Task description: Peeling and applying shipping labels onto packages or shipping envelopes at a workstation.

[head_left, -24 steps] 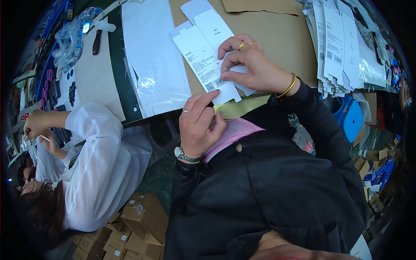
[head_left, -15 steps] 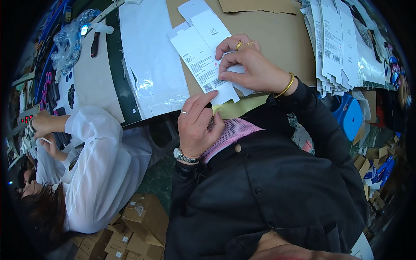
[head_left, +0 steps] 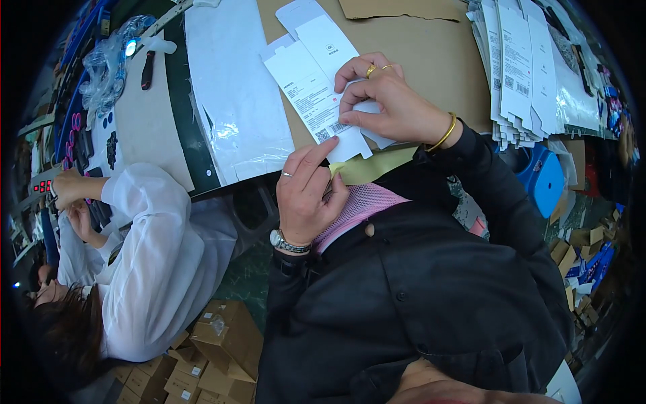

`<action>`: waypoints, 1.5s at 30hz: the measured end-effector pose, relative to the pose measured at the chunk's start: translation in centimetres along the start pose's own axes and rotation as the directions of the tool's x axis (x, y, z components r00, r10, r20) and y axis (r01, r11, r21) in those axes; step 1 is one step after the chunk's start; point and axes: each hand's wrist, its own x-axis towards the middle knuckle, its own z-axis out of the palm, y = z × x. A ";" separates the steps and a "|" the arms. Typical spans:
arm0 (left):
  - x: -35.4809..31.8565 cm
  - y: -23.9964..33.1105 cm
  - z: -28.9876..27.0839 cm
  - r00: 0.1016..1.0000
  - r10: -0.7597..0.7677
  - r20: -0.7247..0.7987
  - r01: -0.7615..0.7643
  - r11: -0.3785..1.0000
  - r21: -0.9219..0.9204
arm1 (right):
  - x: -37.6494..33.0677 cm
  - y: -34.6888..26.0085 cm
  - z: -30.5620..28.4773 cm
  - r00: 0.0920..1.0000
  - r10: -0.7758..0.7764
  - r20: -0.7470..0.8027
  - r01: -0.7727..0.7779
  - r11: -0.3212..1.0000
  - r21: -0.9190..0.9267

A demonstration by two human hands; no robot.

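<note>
A flat, unfolded white carton (head_left: 306,81) with printed panels and flaps lies slanted on the brown board in front of me. My right hand (head_left: 387,101) rests on its right side. The thumb and index finger are pinched together against the panel; anything between them is too small to make out. A pale flap (head_left: 369,108) shows beneath this hand. My left hand (head_left: 309,192) is at the carton's lower left edge, index finger stretched onto it, thumb apart and beside a yellow strip (head_left: 373,165). That strip lies under the carton's lower end, at the table edge.
White sheets in plastic (head_left: 235,101) lie to the left. Stacked flat cartons (head_left: 515,74) stand at the right, above a blue stool (head_left: 542,180). A screwdriver (head_left: 147,71) lies far left. A co-worker in a white sleeve (head_left: 158,229) sits close at my left, near brown boxes (head_left: 225,337).
My hands and the carton have barely moved. At the left, the co-worker's hands have shifted slightly.
</note>
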 end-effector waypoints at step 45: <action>0.3 0.3 -0.1 1.000 -0.003 -0.009 0.003 1.000 -0.006 | -0.5 -1.0 2.5 0.968 -0.032 -0.249 -0.009 0.987 -0.162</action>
